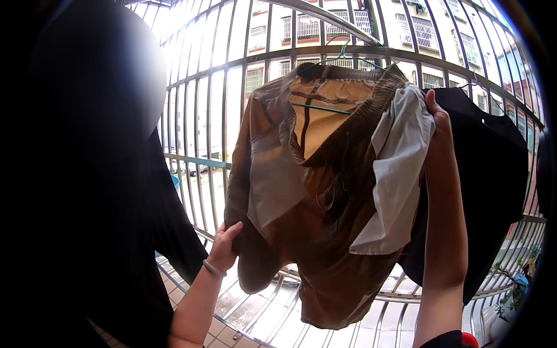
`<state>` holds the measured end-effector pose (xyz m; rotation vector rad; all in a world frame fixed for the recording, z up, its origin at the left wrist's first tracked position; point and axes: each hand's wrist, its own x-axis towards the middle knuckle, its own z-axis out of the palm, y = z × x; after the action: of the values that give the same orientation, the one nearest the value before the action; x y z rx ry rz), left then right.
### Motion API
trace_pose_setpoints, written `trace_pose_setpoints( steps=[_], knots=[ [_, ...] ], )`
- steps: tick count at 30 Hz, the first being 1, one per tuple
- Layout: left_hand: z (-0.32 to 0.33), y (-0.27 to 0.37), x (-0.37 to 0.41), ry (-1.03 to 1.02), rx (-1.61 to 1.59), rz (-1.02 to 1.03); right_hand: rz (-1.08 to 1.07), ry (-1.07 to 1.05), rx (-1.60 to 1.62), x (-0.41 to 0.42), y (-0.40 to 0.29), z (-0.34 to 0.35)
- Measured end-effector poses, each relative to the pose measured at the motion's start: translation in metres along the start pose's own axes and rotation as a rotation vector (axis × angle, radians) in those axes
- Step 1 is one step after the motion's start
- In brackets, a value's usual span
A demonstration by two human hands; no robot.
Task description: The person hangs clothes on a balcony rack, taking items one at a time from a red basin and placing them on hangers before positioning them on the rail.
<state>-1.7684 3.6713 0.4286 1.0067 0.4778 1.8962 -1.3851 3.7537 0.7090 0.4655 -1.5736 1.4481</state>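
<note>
Brown shorts with an elastic waistband hang inside out or with their pockets turned out on a green hanger before me. A white pocket lining hangs out at their right side, a greyish one at their left. My left hand, with a band on the wrist, grips the lower left edge of the shorts, thumb on top. My right hand is raised at the upper right, holding the white lining near the waistband; its fingers are mostly hidden behind the cloth.
A black garment hangs on a hanger at the right. Large dark cloth fills the left side. Behind stands a metal window grille, with a metal rail above. Potted plants are at the lower right, beside something red.
</note>
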Motion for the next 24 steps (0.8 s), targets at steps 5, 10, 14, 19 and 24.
trace_pose_setpoints(
  steps=[5, 10, 14, 19, 24],
  knots=[
    [0.023, 0.017, 0.045, -0.002, 0.095, 0.213, -0.241, 0.311, 0.059, 0.059, 0.023, -0.077],
    [0.058, 0.059, 0.037, -0.123, 0.314, 0.387, -0.391, 0.541, 0.203, 0.097, 0.049, -0.084],
    [0.083, 0.06, 0.044, -0.114, 0.345, 0.429, -0.216, 0.468, 0.131, 0.111, 0.043, -0.092],
    [0.044, 0.035, 0.052, 0.004, 0.462, 0.366, -0.035, 0.286, 0.021, 0.102, 0.041, -0.122],
    [-0.03, 0.0, 0.06, 0.095, 0.601, 0.281, -0.206, 0.617, -1.432, 0.033, 0.031, -0.073]
  ],
)
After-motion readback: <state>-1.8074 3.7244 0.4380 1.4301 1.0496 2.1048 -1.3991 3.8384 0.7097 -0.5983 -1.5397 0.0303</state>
